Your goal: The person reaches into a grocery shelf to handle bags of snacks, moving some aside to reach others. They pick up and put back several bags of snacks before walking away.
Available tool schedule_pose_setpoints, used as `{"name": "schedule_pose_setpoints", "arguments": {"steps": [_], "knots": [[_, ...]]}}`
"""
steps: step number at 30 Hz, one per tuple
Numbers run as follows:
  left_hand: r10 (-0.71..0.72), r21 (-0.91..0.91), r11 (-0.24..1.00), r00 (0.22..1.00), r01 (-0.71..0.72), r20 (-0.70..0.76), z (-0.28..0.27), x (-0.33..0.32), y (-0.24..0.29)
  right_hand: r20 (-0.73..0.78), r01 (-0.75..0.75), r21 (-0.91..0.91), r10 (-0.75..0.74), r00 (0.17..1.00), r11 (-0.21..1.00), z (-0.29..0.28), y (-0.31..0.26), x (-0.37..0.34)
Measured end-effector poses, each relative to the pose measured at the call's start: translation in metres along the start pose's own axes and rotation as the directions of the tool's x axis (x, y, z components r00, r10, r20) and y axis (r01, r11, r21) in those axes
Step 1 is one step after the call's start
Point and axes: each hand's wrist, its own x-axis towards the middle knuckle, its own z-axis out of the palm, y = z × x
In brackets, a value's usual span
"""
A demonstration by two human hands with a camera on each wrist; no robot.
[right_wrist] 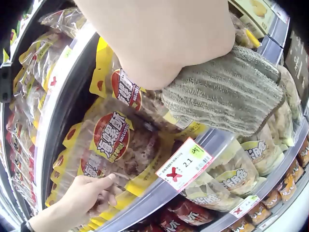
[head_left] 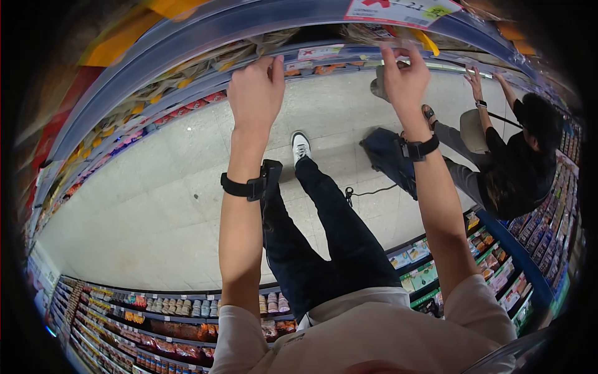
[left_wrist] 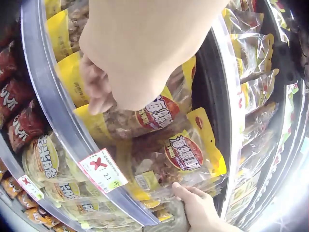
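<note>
My left hand (head_left: 255, 93) (right_wrist: 91, 195) pinches the clear plastic of a yellow-edged snack bag (right_wrist: 113, 140) on the shelf, its fingers curled. The right hand (head_left: 406, 84) (left_wrist: 200, 210) grips a ribbed grey-green cloth (right_wrist: 227, 92) (left_wrist: 172, 220), which hangs over the shelf's front edge. Its thumb lies by the lower corner of another such bag (left_wrist: 186, 152); in the right wrist view most of its fingers are hidden behind the wrist and cloth. The bags stand in a row behind a price tag (left_wrist: 103, 170) (right_wrist: 183, 163).
Lower shelves hold clear bags with green labels (right_wrist: 234, 181) and red packets (left_wrist: 21, 125). A person in black (head_left: 520, 162) is at the right of the aisle, near a dark bag (head_left: 389, 156) on the floor. More stocked shelves (head_left: 168, 327) stand behind me.
</note>
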Motion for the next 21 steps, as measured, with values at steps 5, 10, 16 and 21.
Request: {"name": "schedule_pose_setpoints", "arguments": {"steps": [5, 10, 16, 21], "knots": [[0.265, -0.218, 0.939, 0.964, -0.264, -0.025, 0.019, -0.011, 0.011, -0.034, 0.066, 0.058, -0.064, 0.997, 0.996, 0.013, 0.009, 0.003], [0.281, -0.244, 0.926, 0.958, -0.288, -0.061, 0.027, -0.009, 0.021, -0.06, 0.153, 0.032, -0.151, 0.987, 0.988, 0.002, 0.008, 0.007], [0.25, -0.217, 0.942, 0.967, -0.255, -0.051, 0.028, -0.002, 0.015, -0.037, 0.17, 0.037, -0.168, 0.985, 0.985, -0.009, -0.008, 0.001], [0.195, -0.241, 0.954, 0.98, -0.177, 0.051, 0.028, -0.003, 0.009, 0.071, 0.137, 0.169, -0.151, 0.986, 0.976, 0.001, -0.023, -0.016]]}}
